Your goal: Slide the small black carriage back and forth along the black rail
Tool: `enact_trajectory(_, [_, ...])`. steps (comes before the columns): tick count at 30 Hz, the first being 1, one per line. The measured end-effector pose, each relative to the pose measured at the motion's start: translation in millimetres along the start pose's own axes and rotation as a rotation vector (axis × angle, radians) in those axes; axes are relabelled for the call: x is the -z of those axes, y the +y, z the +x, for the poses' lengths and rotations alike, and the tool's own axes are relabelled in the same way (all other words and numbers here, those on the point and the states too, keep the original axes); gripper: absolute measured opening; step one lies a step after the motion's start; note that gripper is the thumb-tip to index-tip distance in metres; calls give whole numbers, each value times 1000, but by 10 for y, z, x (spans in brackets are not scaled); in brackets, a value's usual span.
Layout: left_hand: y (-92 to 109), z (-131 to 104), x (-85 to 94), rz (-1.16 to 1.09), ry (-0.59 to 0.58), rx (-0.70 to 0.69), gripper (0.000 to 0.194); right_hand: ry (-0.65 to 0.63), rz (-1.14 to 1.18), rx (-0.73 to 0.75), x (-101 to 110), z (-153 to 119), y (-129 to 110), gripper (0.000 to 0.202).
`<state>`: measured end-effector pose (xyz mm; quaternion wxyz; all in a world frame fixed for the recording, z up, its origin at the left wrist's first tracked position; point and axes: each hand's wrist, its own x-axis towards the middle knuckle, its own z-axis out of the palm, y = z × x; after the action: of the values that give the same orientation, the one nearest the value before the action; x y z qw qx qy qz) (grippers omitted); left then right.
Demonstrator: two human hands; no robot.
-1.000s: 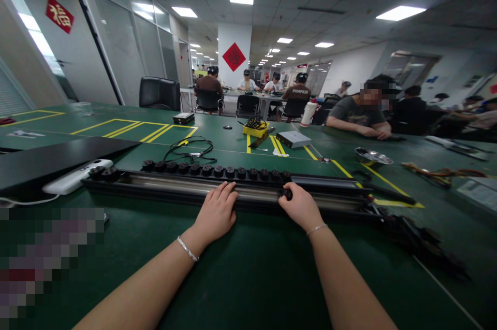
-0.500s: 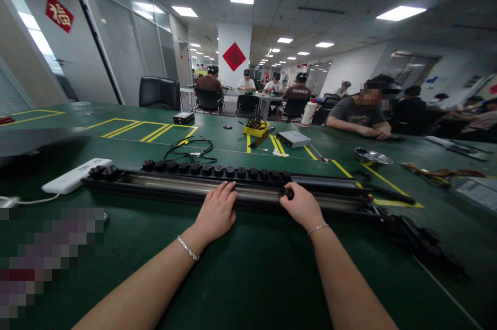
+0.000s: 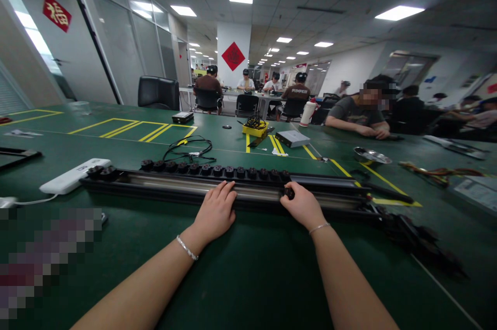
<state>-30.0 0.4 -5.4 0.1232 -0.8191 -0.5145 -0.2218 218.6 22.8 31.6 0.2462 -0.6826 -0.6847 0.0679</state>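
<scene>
A long black rail with a metallic channel lies across the green table in front of me. My left hand rests on its near edge, with the fingers stretched out over the channel and nothing gripped. Farther right, my right hand pinches a small round black piece, like a socket module, at the rail; the fingers partly cover it. Several similar black modules stand in a row along the back of the rail. Two more modules sit at its left end.
Left of the rail lies a white power strip. Behind it are a black cable, a yellow box, a silver box and a metal bowl. A black bundle lies right. A person sits across the table.
A blurred grey shape at the left edge has gone from view, and a black frame shows there now. Both hands keep nearly the same places on the rail.
</scene>
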Motion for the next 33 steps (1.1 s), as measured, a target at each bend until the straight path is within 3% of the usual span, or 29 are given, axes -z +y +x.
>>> enact_trajectory(33, [-9, 1, -11, 7, -5, -11, 40, 22, -38, 15, 27, 33, 183, 24])
